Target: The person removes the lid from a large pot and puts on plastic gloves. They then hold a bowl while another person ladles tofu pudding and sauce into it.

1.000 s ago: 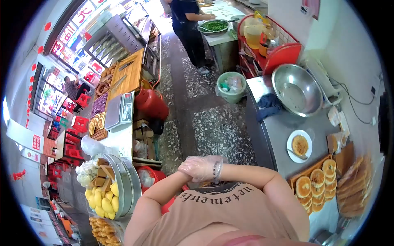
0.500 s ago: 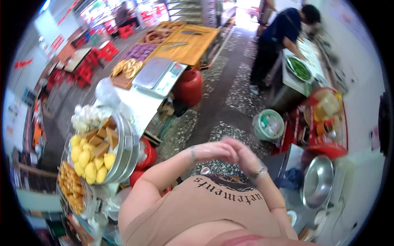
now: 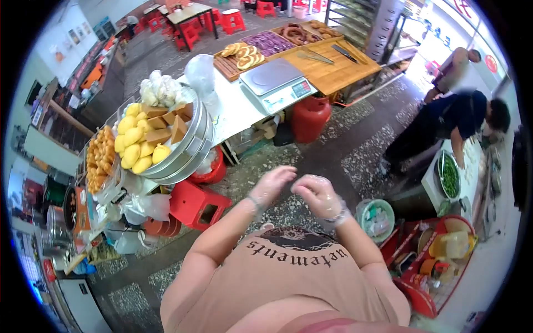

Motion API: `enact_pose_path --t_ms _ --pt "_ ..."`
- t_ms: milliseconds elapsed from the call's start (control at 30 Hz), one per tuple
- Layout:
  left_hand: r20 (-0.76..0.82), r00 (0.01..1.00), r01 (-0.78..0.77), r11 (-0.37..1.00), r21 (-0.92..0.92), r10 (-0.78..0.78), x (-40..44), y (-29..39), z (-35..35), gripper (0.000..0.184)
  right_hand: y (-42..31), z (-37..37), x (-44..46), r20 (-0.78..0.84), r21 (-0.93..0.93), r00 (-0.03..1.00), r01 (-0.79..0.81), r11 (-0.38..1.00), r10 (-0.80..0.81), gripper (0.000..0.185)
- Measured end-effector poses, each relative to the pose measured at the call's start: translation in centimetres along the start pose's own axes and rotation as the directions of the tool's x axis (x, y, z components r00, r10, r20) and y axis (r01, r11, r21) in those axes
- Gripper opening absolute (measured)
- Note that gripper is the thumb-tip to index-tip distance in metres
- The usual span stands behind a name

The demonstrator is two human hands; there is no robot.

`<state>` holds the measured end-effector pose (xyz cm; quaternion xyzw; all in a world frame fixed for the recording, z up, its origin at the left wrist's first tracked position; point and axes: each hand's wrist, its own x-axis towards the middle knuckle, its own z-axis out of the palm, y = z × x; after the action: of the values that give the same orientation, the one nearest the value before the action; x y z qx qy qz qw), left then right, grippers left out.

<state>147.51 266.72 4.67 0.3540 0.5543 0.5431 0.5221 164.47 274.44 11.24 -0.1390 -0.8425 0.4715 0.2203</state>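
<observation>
My left hand (image 3: 272, 185) is raised in front of my chest in a clear plastic glove, its fingers loosely bent with nothing visible in them. Close beside it on the right, a small gap away, my right hand (image 3: 316, 195) wears the same kind of glove, its fingers curled toward the left hand. Neither hand touches any food. Nearest on the left is a round metal steamer (image 3: 191, 152) holding yellow buns (image 3: 132, 136) and brown wedge-shaped pieces (image 3: 158, 136). A digital scale (image 3: 272, 80) stands farther forward on the white counter.
A red stool (image 3: 194, 202) and a red gas cylinder (image 3: 311, 119) stand on the floor. A green bin (image 3: 375, 220) is right of my hands, near a red rack (image 3: 433, 261). A co-worker (image 3: 461, 114) bends over a table with a bowl of greens (image 3: 448, 175).
The view has turned left toward the steamer and counter. My hands, clasped a second ago and touching half a second ago, are now apart.
</observation>
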Motion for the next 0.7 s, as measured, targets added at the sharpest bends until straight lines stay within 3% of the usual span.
enact_pose_path --t_ms 67,133,167,200,267,300,333,367,400,433,467,500,533,567,600,667,700 --pt "-0.008 0.985 -0.169 0.980 0.103 0.171 -2.1 2.2 -0.2 0.036 1.0 -1.4 -0.5 0.341 -0.004 0.938 -0.065 0.998 0.062 0.017" --pt "0.285 0.957 -0.165 0.909 0.383 0.053 -3.7 3.8 3.3 0.040 2.5 -0.2 -1.2 0.530 -0.103 0.844 0.160 0.982 -0.082 0.023" --pt "0.342 0.934 -0.282 0.806 0.520 0.106 -3.5 2.8 5.0 0.043 1.2 -0.4 -1.2 0.612 0.066 0.785 0.072 0.995 -0.097 0.025" --pt "0.399 0.910 -0.322 0.804 0.499 0.117 -3.3 2.5 5.4 0.046 0.7 -0.3 -1.1 0.623 0.177 0.766 0.060 0.982 -0.158 0.030" --pt "0.418 0.901 -0.382 0.666 0.640 0.115 -3.5 2.8 6.2 0.047 0.0 0.1 -0.6 0.570 0.379 0.786 0.008 0.925 -0.241 0.041" --pt "0.407 0.906 -0.372 0.673 0.639 0.114 -3.9 3.1 7.3 0.047 -0.2 0.7 -0.4 0.541 0.464 0.797 -0.016 0.886 -0.269 0.047" --pt "0.380 0.923 -0.344 0.584 0.735 0.066 -4.6 4.6 9.0 0.049 -0.6 1.5 -0.1 0.509 0.541 0.809 -0.035 0.840 -0.294 0.053" --pt "0.350 0.937 -0.316 0.483 0.817 0.021 -4.9 5.2 10.1 0.051 -1.0 2.5 0.0 0.456 0.624 0.832 -0.047 0.780 -0.316 0.060" --pt "0.344 0.939 -0.310 0.489 0.815 0.021 -4.7 4.9 10.4 0.051 -1.2 3.9 -0.1 0.375 0.702 0.860 -0.020 0.712 -0.346 0.066" --pt "0.333 0.901 -0.432 0.502 0.749 0.279 -4.2 4.6 10.1 0.055 -1.2 4.7 0.1 0.204 0.796 0.915 0.052 0.603 -0.349 0.072" --pt "0.291 0.802 -0.555 0.474 0.683 0.521 -3.5 4.7 9.7 0.059 -1.2 6.5 0.5 -0.216 0.869 0.957 0.280 0.408 -0.195 0.079" --pt "0.246 0.700 -0.601 0.367 0.710 0.670 -3.8 5.4 8.6 0.065 -4.0 9.4 2.3 -0.685 0.725 0.562 0.587 0.360 0.464 0.085" --pt "0.186 0.609 -0.628 0.326 0.707 0.771 -3.7 6.2 7.5 0.075 1.7 6.2 1.7 -0.426 0.746 0.829 0.548 0.378 -0.362 0.071" --pt "0.141 0.522 -0.597 0.242 0.765 0.841 -3.8 6.4 6.6 0.077 2.8 3.1 2.0 -0.129 0.852 0.989 0.146 0.502 -0.069 0.067" --pt "0.103 0.423 -0.549 0.165 0.819 0.900 -3.9 6.3 6.2 0.078 2.9 1.3 2.5 0.186 0.823 0.950 -0.290 0.489 0.250 0.063" --pt "0.110 0.422 -0.540 0.153 0.827 0.900 -2.3 5.8 7.5 0.073 0.7 0.0 2.9 0.119 0.991 0.990 -0.114 -0.064 0.081 0.058" --pt "0.118 0.415 -0.530 0.134 0.838 0.902 -1.7 5.7 7.9 0.068 -0.4 0.1 2.8 0.248 0.958 0.966 -0.255 -0.132 -0.069 0.055"
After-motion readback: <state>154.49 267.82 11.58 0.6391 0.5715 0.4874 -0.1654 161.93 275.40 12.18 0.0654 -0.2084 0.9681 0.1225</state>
